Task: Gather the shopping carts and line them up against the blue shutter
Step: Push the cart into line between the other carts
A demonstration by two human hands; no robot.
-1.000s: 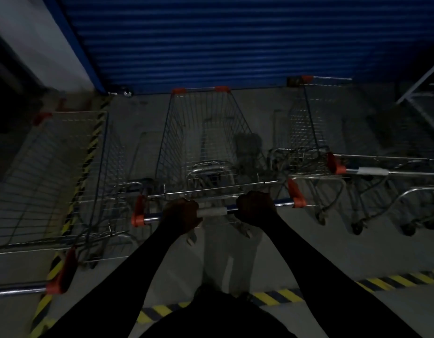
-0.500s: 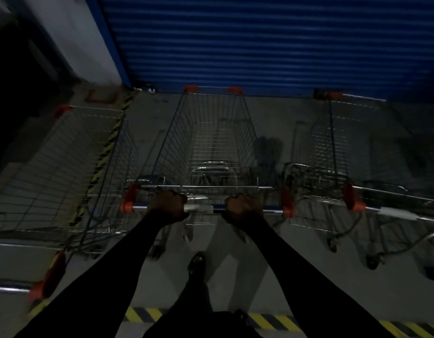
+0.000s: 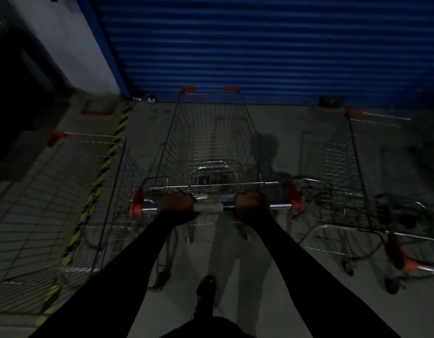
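Note:
A wire shopping cart (image 3: 211, 132) with red corner caps stands straight ahead, its nose close to the blue shutter (image 3: 260, 45). My left hand (image 3: 177, 204) and my right hand (image 3: 250, 205) both grip its handle bar (image 3: 208, 207), one on each side of the pale centre piece. A second cart (image 3: 52, 196) stands to the left, and a third cart (image 3: 352, 181) stands to the right, both facing the shutter and set further back.
A grey wall pillar (image 3: 64, 40) and a dark opening lie at the left. Yellow-black hazard tape (image 3: 99, 176) runs along the concrete floor under the left cart. My foot (image 3: 205, 289) shows below the handle.
The middle cart has rolled forward toward the shutter with both hands still on its handle. The side carts now lie further back relative to it.

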